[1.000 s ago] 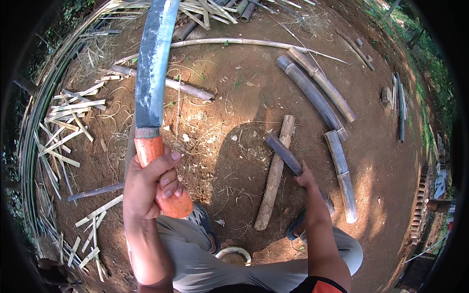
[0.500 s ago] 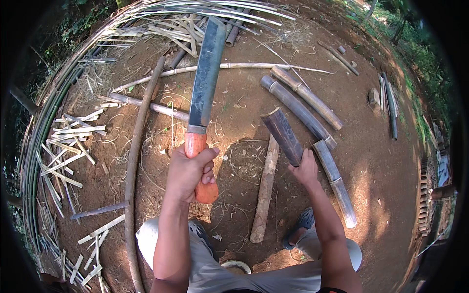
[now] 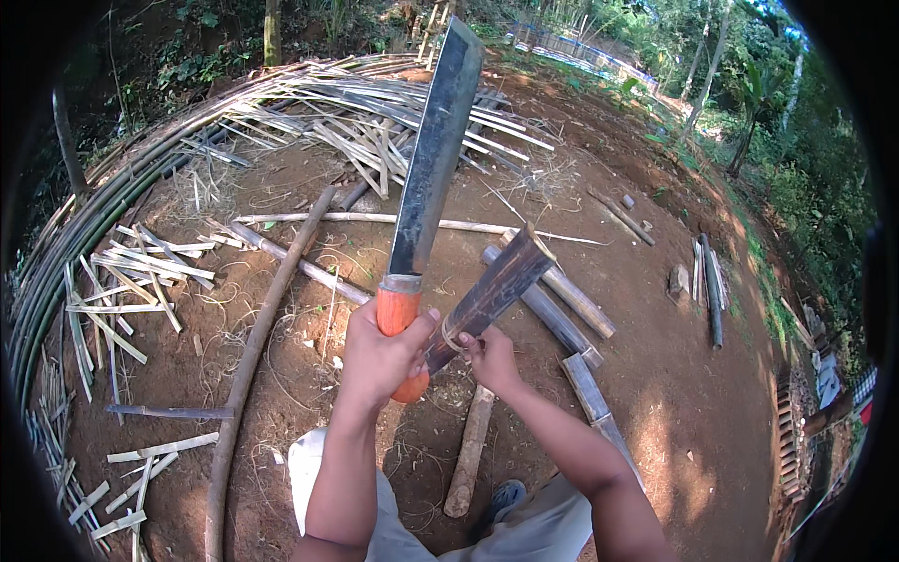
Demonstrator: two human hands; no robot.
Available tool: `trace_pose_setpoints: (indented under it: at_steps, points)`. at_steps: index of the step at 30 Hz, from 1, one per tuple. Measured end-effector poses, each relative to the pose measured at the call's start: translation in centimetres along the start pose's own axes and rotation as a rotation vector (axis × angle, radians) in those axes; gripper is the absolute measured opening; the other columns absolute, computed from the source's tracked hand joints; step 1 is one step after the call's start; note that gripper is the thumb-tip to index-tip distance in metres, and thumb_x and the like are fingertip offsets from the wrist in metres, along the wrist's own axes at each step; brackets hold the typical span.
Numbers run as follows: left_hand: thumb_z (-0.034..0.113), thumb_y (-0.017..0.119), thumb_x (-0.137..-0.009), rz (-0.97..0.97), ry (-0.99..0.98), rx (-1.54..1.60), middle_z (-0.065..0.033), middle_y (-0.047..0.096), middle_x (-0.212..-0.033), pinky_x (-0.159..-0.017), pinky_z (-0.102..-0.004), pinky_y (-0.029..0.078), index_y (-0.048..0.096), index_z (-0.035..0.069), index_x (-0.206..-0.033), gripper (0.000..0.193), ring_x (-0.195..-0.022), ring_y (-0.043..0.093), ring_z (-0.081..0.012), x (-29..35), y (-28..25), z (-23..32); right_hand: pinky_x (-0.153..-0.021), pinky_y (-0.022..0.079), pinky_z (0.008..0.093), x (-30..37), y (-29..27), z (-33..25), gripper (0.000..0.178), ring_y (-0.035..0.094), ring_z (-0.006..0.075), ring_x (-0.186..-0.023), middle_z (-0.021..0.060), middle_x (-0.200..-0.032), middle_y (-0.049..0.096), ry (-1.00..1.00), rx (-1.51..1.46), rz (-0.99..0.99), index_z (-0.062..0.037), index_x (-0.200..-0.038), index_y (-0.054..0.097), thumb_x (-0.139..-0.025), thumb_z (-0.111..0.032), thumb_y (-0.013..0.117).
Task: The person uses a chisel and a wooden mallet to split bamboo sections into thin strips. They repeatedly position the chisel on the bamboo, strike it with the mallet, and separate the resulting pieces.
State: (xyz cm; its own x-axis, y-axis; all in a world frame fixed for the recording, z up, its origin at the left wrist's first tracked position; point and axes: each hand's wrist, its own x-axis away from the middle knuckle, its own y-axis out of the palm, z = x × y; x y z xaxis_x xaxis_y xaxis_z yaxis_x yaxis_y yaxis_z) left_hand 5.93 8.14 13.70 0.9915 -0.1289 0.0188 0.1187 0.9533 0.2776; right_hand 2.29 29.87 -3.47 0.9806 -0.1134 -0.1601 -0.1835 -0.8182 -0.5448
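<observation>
My left hand (image 3: 375, 361) is closed round the orange wooden handle of a machete (image 3: 433, 159), whose broad dark blade points up and away. To its right, my right hand (image 3: 493, 361) grips a dark split bamboo section (image 3: 501, 286) near its lower end. The section leans up to the right, and its lower end passes behind the machete handle and my left hand. Whether the section touches the handle I cannot tell. A short peeled log (image 3: 470, 454) lies on the ground below my right hand.
Bamboo sections (image 3: 543, 309) lie on the dirt at the right, beyond my right forearm. A long pole (image 3: 267, 323) runs along the left. Split strips (image 3: 140, 276) are scattered further left, with a larger strip pile (image 3: 346, 117) at the back. Trees edge the ground.
My right hand has brought the bamboo section leftward, close to the machete, and tilted it to the right. The machete stays in my left hand. The view has tipped up, showing more trees.
</observation>
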Motion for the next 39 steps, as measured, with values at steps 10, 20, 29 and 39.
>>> trace_pose_setpoints:
  at_steps: [10, 20, 29, 39]
  points:
    - [0.011, 0.076, -0.090, 0.062, 0.088, -0.335, 0.0012, 0.055, -0.059, -0.039, -0.0249, 0.038, 0.058, 0.003, -0.086, 0.020, -0.043, 0.049, -0.0069, 0.8, -0.8, -0.9, -0.067, 0.051, 0.0425, -1.4, 5.6, -4.7, 0.012, 0.068, 0.0328, -0.071, 0.0211, -0.080, 0.068, -0.216, -0.132, 0.025, -0.0013, -0.104, 0.065, -0.096, -0.010, 0.066]
    - [0.021, 0.079, -0.086, 0.219, 0.166, -0.765, -0.0136, 0.067, -0.071, -0.061, -0.0365, 0.050, 0.068, -0.001, -0.095, 0.027, -0.062, 0.064, -0.0197, 0.9, -1.3, -1.2, -0.076, 0.054, 0.0400, -1.4, 4.4, -3.2, 0.015, 0.073, 0.0306, -0.083, 0.0205, -0.091, 0.073, -0.103, -0.116, -0.044, -0.0012, -0.106, 0.069, -0.092, -0.008, 0.069]
    - [0.024, 0.080, -0.086, 0.205, 0.221, -0.812, -0.0166, 0.067, -0.071, -0.062, -0.0384, 0.051, 0.067, -0.001, -0.091, 0.029, -0.062, 0.065, -0.0251, 1.6, -1.2, -0.7, -0.078, 0.052, 0.0450, -0.7, 3.5, -3.8, 0.019, 0.071, 0.0393, -0.090, 0.0251, -0.093, 0.071, -0.074, -0.147, 0.000, 0.0013, -0.110, 0.068, -0.093, -0.008, 0.067]
    - [0.025, 0.081, -0.084, 0.214, 0.300, -0.787, -0.0111, 0.060, -0.065, -0.058, -0.0365, 0.045, 0.066, -0.001, -0.087, 0.030, -0.058, 0.053, -0.0174, 1.3, -1.9, -1.4, -0.076, 0.051, 0.0472, -1.3, 4.9, -3.6, 0.016, 0.068, 0.0429, -0.089, 0.0236, -0.092, 0.070, -0.120, -0.038, 0.091, -0.0011, -0.106, 0.069, -0.092, -0.010, 0.069]
